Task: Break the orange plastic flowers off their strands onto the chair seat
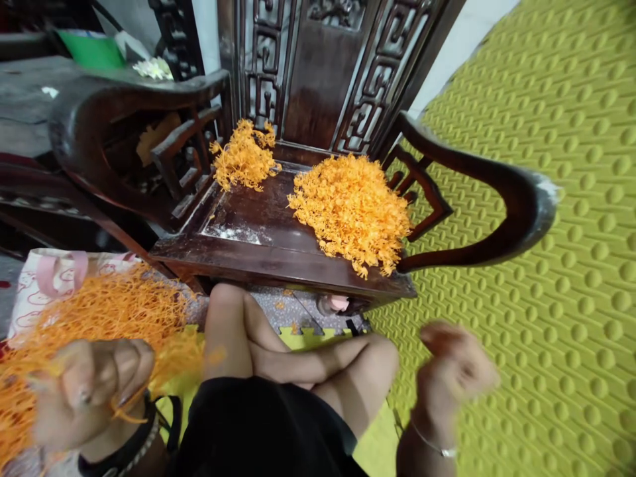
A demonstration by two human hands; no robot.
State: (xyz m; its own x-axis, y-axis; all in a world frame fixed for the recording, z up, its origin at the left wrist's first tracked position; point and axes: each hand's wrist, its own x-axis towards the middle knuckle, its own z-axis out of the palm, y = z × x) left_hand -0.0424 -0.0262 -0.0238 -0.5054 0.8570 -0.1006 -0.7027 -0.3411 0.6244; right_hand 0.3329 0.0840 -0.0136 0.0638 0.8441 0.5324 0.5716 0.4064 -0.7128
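My left hand [94,391] is at the lower left, its fingers closed around thin orange strands that stick out on both sides of the fist. A blurred orange tuft [181,358] shows just right of its knuckles. Behind and below this hand spreads a large tangled heap of loose orange strands [129,308]. My right hand [457,364] is raised over the yellow mat, right of my knee, away from the orange pieces. Motion smears its fingers, which look curled; whether anything is in them is not visible.
A dark carved wooden chair [283,255] stands ahead, bearing a large pile of curly orange pieces [355,212] and a smaller pile [246,156]. A white patterned bag with pink handles [30,291] is at left. Textured yellow matting [561,311] covers the right side.
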